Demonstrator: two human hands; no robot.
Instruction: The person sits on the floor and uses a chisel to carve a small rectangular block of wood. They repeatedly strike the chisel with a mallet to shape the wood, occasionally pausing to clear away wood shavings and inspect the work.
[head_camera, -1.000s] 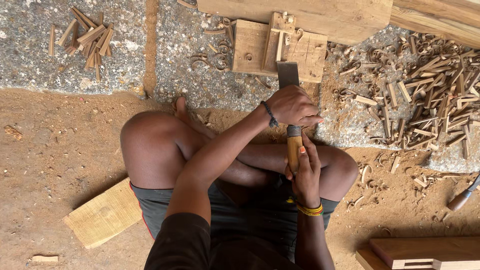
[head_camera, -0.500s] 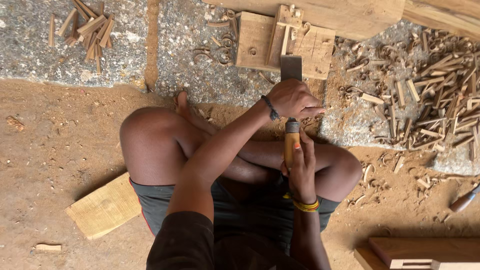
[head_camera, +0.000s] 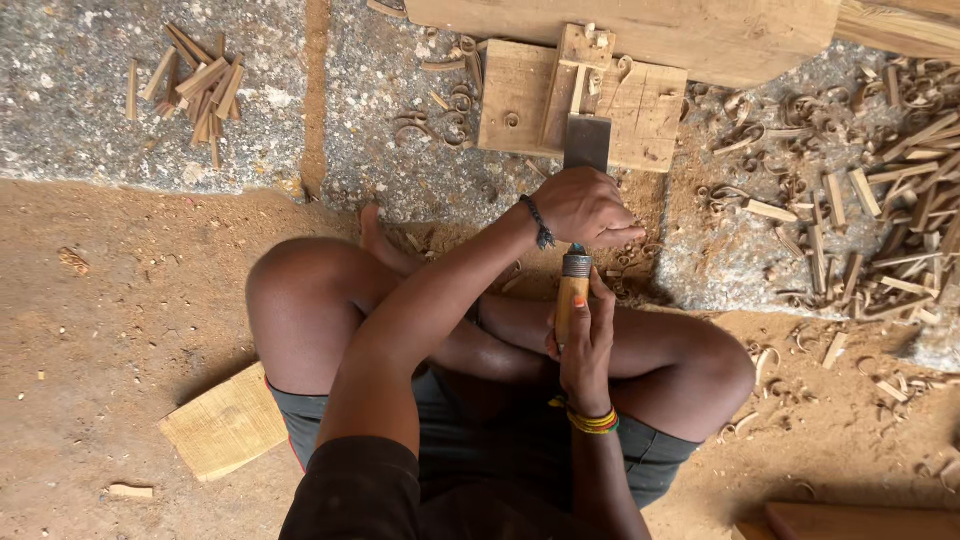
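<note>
I sit cross-legged on the ground. My left hand (head_camera: 585, 205), with a dark bracelet on the wrist, grips the shaft of a wide chisel just behind its flat steel blade (head_camera: 587, 142). My right hand (head_camera: 585, 345), with a yellow beaded band on the wrist, is closed around the chisel's wooden handle (head_camera: 572, 285). The blade rests on a pale wooden block (head_camera: 515, 95) that has a cut recess and small chips on top. The block lies on the grey stone slab (head_camera: 400, 150) in front of my legs.
A long plank (head_camera: 700, 30) lies behind the block. Curled shavings and wood offcuts (head_camera: 860, 210) cover the stone at the right. A pile of small sticks (head_camera: 195, 85) sits far left. A yellowish board (head_camera: 225, 425) lies by my left thigh on the red dirt.
Both hands keep their grip on the chisel and the blade stays on the block. Only the view has shifted slightly.
</note>
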